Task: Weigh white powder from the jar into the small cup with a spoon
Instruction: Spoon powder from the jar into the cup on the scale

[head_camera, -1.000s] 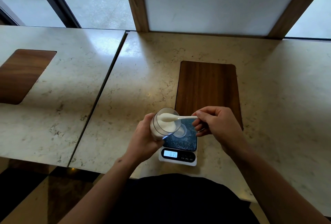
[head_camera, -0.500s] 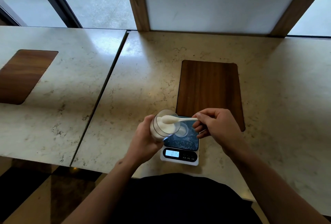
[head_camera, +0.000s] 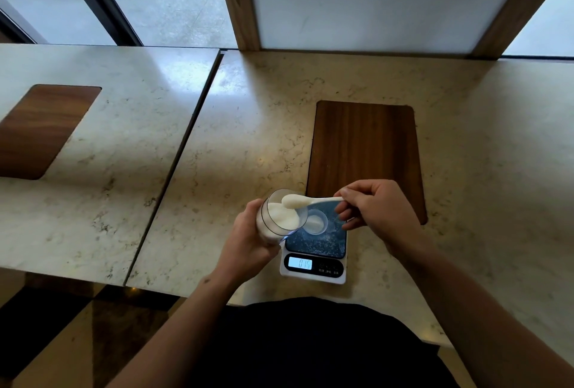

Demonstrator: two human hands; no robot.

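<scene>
My left hand grips a clear jar of white powder, tilted with its mouth toward the right, just left of a kitchen scale. My right hand pinches the handle of a white spoon. The spoon's bowl, heaped with powder, hovers at the jar's mouth. A small clear cup with some white powder stands on the scale's dark platform, partly hidden behind the jar's rim. The scale's lit display shows digits.
The scale sits near the front edge of a marble table with a dark wood inlay behind it. A second marble table adjoins on the left across a narrow gap. Windows and a wooden frame rise behind.
The spoon has stayed at the jar's mouth with its heap of powder. Both hands and the jar have barely shifted. The camera view has moved slightly.
</scene>
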